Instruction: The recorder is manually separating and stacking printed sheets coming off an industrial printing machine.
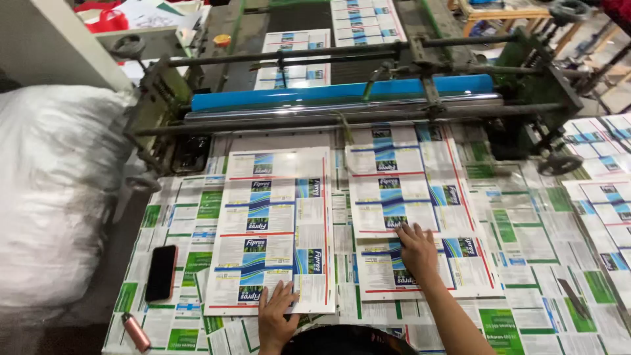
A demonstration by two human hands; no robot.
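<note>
On the tabletop (526, 263) below the blue roller (342, 92), two stacks of printed sheets sit side by side; left hand (275, 314) lies flat, open, on the left stack (276, 223)'s near edge; right hand (418, 251) spread flat on the right stack (407, 217); looks like thin, floppy, slick paper, so I'd grab it by the edges; phone (162, 272) lies off left.

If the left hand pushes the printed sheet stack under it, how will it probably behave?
The printed sheet stack under the left hand looks thin and flat, so it is probably floppy if lifted by one edge. Its surface looks glossy, and it lies on other printed sheets, so it likely slides easily. The top sheets may shift apart.
</note>
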